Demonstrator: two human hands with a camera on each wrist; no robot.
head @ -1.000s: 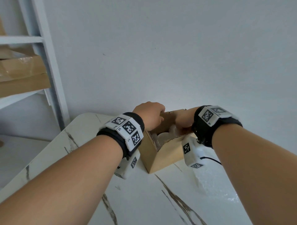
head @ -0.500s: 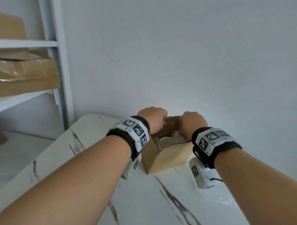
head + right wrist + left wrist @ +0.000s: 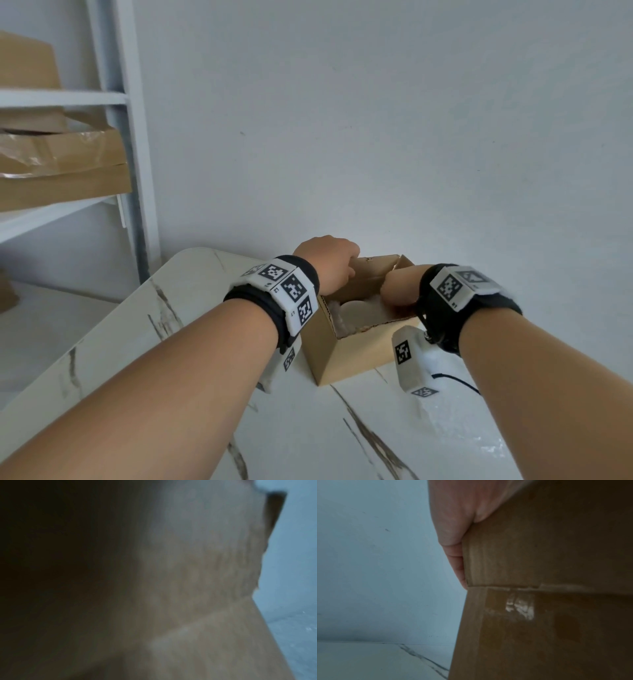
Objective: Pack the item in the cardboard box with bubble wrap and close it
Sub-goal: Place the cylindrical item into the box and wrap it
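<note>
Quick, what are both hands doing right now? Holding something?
Left hand: fingers curled over a flap of the cardboard box, gripping it.
Right hand: at the box's open top; fingers hidden, so its state cannot be told.

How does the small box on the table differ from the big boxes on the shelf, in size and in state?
The box on the table is small and open at the top, with white wrapping visible inside; the shelf boxes are much larger, lie flat and look closed. Both hands, left and right, are at the small box's flaps; nothing touches the shelf boxes, which carry clear plastic on top. All are plain brown cardboard.
</note>
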